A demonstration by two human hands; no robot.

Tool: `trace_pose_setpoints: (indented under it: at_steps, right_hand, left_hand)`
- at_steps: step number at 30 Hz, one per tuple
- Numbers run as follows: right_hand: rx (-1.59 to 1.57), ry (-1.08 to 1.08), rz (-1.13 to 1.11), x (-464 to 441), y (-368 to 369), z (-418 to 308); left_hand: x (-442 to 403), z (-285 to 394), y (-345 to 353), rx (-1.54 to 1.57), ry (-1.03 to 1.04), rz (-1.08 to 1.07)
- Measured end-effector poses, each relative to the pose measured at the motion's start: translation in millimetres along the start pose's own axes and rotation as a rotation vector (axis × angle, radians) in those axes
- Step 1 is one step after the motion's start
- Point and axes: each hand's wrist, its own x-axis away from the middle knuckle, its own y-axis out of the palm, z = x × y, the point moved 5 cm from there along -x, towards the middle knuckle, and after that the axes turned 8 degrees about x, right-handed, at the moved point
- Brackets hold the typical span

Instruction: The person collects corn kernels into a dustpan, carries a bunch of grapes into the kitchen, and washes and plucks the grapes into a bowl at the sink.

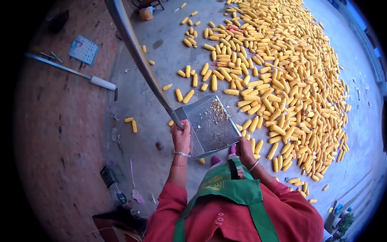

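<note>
A long-handled metal dustpan (198, 126) is held up in front of my green apron (225, 189). Bits of kernels, chaff and dust (217, 115) lie in it, thickest along the right side. My left hand (181, 136) is closed around the lower end of its handle (141, 52), which rises toward the top left. At the pan's lower right corner, my right hand (244, 147) grips the rim, its fingers partly hidden. Below and beyond the pan, yellow corn cobs (282, 97) lie spread over the concrete floor.
The big heap of cobs fills the right side, with stray cobs (134, 126) on the left. A brick wall (60, 133) runs along the left, with a white-ended pole (102, 82) sticking out. A pink fly swatter (137, 196) and clutter lie at the lower left.
</note>
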Motion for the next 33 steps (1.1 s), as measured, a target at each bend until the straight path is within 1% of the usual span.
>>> trace_pose_setpoints:
  at_steps: [1,2,3,5,7,9,11,13,14,15,17,18,19,21,22,23,24,25,27,28,31,33]
  right_hand:
    - [0.000,-0.067,0.022,-15,6,6]
    - [-0.021,-0.053,-0.034,-30,13,12]
    - [-0.042,-0.049,-0.095,-42,20,10]
    - [-0.016,0.005,-0.096,-43,18,3]
    - [0.097,-0.074,-0.104,-18,8,-15]
    - [0.106,-0.069,-0.074,-18,7,-22]
    - [0.056,-0.149,0.012,-27,2,-14]
    - [0.033,-0.087,-0.072,-20,18,-7]
    - [0.063,-0.098,-0.085,-14,20,-6]
    - [0.091,-0.104,-0.097,-7,22,-4]
    - [0.053,-0.082,-0.058,-1,14,-8]
    - [0.058,-0.094,-0.036,-1,6,-13]
    - [0.059,-0.111,-0.015,-1,4,-19]
    - [-0.005,-0.081,-0.025,-22,6,-4]
    - [-0.040,-0.037,-0.048,-21,11,2]
    - [-0.029,-0.028,-0.101,-19,16,5]
    - [0.003,-0.067,-0.110,-12,19,-4]
    - [0.033,-0.092,-0.114,-1,20,-8]
    - [0.067,-0.126,-0.061,-1,8,-17]
    - [0.028,-0.098,-0.005,2,2,-25]
    - [-0.027,-0.097,-0.032,-18,-14,-17]
    - [-0.001,-0.119,-0.042,-17,-10,-17]
  left_hand:
    - [-5,-4,-4,0.007,-0.094,0.002]
    - [-12,-6,-5,0.022,-0.167,-0.001]
    - [-19,-9,-7,0.026,-0.147,-0.007]
    - [-25,-19,-21,-0.121,0.003,0.069]
    - [-13,-29,-27,-0.111,-0.054,0.071]
    - [-9,-31,-10,0.007,-0.073,0.015]
    - [-8,-36,-7,0.051,-0.076,0.013]
    - [-13,-18,-15,0.135,-0.096,0.032]
    - [-12,-10,-18,0.211,-0.122,0.035]
    - [-9,-6,-19,0.204,-0.121,0.041]
    - [-5,-1,-18,0.121,-0.082,0.024]
    - [8,11,-6,0.118,-0.122,0.030]
    - [2,-3,-5,-0.020,0.170,0.003]
    - [-6,-13,-4,-0.088,0.033,-0.016]
    - [-9,-9,-6,-0.079,0.044,-0.015]
    - [-15,-6,-13,-0.005,-0.005,0.016]
    - [-17,-8,-19,0.063,-0.064,0.046]
    - [-12,-9,-21,0.053,-0.075,0.048]
    - [-7,-10,-12,0.109,-0.058,0.009]
    - [0,-7,0,0.114,-0.044,-0.030]
    - [5,2,20,0.068,0.084,-0.083]
    - [-2,-1,17,0.052,0.066,-0.047]
